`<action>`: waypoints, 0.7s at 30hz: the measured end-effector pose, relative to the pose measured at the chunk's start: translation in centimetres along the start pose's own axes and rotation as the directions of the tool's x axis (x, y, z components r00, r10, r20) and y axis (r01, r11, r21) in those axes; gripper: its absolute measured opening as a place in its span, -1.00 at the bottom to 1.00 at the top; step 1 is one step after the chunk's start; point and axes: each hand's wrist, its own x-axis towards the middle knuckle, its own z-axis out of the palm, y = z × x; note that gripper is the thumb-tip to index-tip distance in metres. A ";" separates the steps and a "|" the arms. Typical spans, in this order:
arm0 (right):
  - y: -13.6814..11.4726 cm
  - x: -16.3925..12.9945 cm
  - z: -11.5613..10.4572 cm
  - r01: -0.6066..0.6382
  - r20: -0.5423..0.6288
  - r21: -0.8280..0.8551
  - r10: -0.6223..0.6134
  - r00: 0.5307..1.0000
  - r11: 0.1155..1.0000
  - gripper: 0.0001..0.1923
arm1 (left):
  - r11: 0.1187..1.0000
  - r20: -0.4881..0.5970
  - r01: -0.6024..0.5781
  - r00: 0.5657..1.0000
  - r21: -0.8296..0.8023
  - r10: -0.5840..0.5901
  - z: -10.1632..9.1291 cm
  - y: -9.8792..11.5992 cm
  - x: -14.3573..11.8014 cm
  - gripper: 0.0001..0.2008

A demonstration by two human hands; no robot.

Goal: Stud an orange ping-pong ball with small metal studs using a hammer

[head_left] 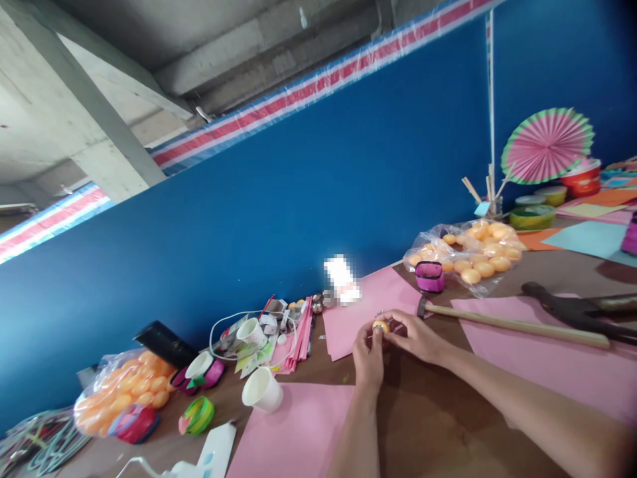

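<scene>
Over the brown table, both hands meet at a small orange ball (381,326) that looks like a table tennis ball. The fingers of my left hand (369,358) are closed on its near left side. From the right, my right hand (417,337) pinches the same ball with thumb and fingers. Something small and greyish shows at the ball, too small to name. Just beyond the hands lies a sheet of pink paper (368,302). A hammer with a wooden handle (517,323) lies close to my right hand, its head near the knuckles.
Bags of orange balls stand at the right (485,255) and left (129,385). A white paper cup (263,390) stands on pink paper left of the hands. A second, dark hammer (562,309), a purple band (429,277) and a white power strip (217,451) lie around. A blue partition rises behind.
</scene>
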 end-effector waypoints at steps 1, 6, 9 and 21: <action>0.0 0.0 0.0 0.002 0.003 0.003 -0.002 1.000 1.000 -0.68 | 1.000 -0.002 -0.007 1.000 0.012 0.007 0.0 0.0 0.0 -0.63; -0.1 0.0 -0.1 0.005 0.004 -0.008 -0.005 1.000 1.000 -0.68 | 0.996 -0.046 -0.014 0.999 0.085 0.018 0.0 0.3 -0.1 -0.63; 0.1 0.1 0.0 -0.012 -0.008 0.009 0.012 1.000 1.000 -0.66 | 0.995 -0.061 -0.032 0.997 0.091 0.038 0.1 0.4 -0.2 -0.63; -0.1 0.2 -0.1 -0.022 -0.015 0.002 0.022 1.000 1.000 -0.68 | 0.998 0.042 0.002 0.999 -0.070 0.001 0.0 -0.3 0.0 -0.60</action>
